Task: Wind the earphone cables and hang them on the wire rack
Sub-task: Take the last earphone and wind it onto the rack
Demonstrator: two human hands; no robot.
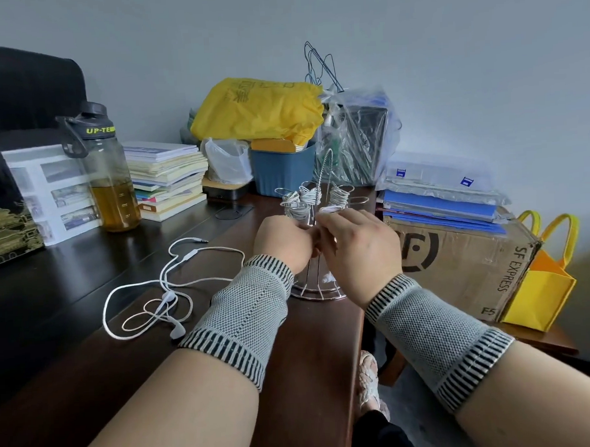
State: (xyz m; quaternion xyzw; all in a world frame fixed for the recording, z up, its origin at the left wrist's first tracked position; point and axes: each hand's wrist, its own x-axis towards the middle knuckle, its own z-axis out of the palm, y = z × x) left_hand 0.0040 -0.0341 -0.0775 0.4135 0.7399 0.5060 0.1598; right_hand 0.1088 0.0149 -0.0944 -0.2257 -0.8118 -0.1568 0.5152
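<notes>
A wire rack [318, 291] stands on the dark wooden table [292, 358], with several wound white earphone bundles [339, 195] hung on its upper arms. My right hand [359, 251] and my left hand [282, 240] meet in front of the rack, fingers curled toward each other. A white wound cable [330, 209] shows just above my right fingers; the right hand pinches it. What the left fingers hold is hidden. A loose white earphone [168, 296] lies unwound on the table to the left.
A water bottle [105, 177] and stacked books [166, 178] stand at the back left. A blue bin [281, 170], yellow bag [258, 110] and plastic bags crowd behind the rack. A cardboard box [457, 267] with folders and a yellow tote [543, 287] sit right.
</notes>
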